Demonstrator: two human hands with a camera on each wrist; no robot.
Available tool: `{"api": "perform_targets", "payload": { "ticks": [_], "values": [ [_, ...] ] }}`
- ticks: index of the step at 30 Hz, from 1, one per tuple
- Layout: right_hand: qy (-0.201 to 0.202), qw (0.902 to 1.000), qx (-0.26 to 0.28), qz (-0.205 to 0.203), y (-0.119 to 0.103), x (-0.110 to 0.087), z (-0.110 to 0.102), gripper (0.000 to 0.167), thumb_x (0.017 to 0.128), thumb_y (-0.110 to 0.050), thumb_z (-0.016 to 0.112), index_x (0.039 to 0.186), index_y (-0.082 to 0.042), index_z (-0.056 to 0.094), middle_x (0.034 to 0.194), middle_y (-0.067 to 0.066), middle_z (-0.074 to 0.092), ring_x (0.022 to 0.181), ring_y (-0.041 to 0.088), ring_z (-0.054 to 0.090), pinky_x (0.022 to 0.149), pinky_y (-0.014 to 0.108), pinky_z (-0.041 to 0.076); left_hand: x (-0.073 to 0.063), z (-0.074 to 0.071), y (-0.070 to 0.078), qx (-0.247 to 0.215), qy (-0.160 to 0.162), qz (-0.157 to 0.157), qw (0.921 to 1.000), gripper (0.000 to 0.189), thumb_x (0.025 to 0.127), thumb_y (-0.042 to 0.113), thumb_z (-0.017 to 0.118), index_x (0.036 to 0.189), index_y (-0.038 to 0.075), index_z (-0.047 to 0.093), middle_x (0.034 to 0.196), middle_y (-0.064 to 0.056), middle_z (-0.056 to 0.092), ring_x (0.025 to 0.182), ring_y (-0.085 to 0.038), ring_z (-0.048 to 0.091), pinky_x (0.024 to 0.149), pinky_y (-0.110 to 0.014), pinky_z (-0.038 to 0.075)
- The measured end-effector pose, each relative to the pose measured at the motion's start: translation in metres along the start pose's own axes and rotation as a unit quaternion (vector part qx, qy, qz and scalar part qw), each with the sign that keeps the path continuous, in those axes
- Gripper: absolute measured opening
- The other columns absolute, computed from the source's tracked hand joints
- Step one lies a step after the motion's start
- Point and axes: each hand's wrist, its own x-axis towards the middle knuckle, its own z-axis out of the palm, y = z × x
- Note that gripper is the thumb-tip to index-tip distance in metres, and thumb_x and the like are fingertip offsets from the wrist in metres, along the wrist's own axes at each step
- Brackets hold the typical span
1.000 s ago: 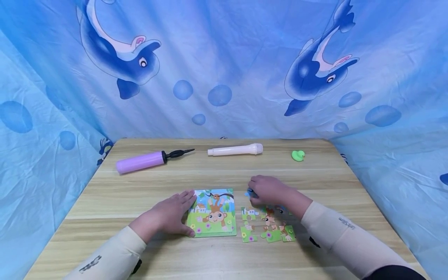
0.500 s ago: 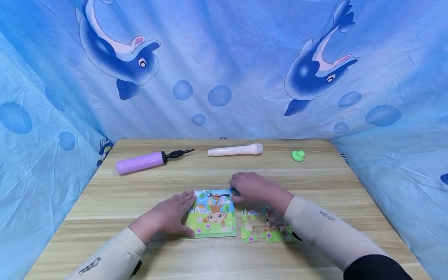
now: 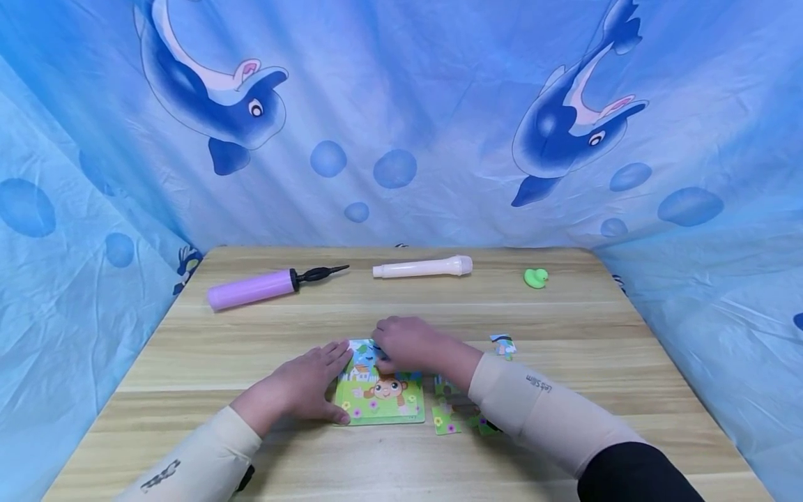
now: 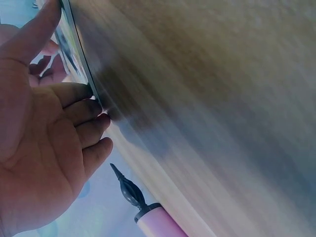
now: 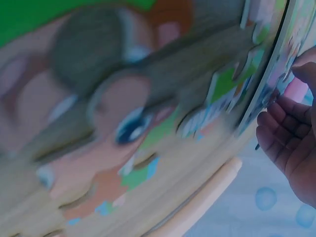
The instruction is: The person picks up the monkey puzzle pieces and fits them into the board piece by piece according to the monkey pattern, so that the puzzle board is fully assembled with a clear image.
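Observation:
A square puzzle board (image 3: 383, 419) with a monkey picture lies on the table. My left hand (image 3: 307, 385) rests along its left edge, fingers extended and thumb at the near corner; in the left wrist view the fingertips touch the board's rim. Over the board's upper part, my right hand (image 3: 409, 345) pinches a puzzle piece (image 3: 380, 353), mostly covered by the fingers. Right of the board lie several loose puzzle pieces (image 3: 446, 421), partly hidden under the right forearm. One loose piece with a dark branch (image 3: 503, 344) lies farther back.
Along the back of the wooden table (image 3: 282, 328) lie a purple hand pump (image 3: 254, 289) with a black nozzle, a pale pink microphone-shaped stick (image 3: 420, 268) and a green toy duck (image 3: 536, 278). A blue dolphin curtain (image 3: 439, 104) hangs behind.
My right hand has carried the puzzle piece leftward from the loose pieces to above the board. The far loose piece has come into view. The left hand keeps its place.

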Motion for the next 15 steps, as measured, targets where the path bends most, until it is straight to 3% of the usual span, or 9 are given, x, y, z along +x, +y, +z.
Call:
{"api": "perform_targets", "payload": {
  "ticks": [11,15],
  "values": [
    [0.023,0.9992,-0.03,-0.014,-0.01,0.006,0.004,0.023,0.096,-0.036,0.055,0.098,-0.016,0.066,0.084,-0.006,0.054,0.072,0.008,0.048,0.064,0.021,0.048,0.0,0.002,-0.001,0.005,0.007,0.004,1.0,0.113,0.07,0.071,0.071,0.155,0.009,0.03,0.163,-0.008,0.022,0.15,-0.029,0.021,0.122,-0.047,0.023],
    [0.005,0.9997,-0.022,0.004,-0.012,0.008,0.001,0.025,0.097,-0.037,0.057,0.103,-0.016,0.069,0.087,-0.006,0.056,0.074,0.008,0.05,0.067,0.021,0.05,0.0,0.0,0.0,0.005,0.005,0.003,1.0,0.113,0.07,0.07,0.072,0.154,0.008,0.03,0.163,-0.009,0.022,0.15,-0.03,0.021,0.122,-0.047,0.023]
  ]
}}
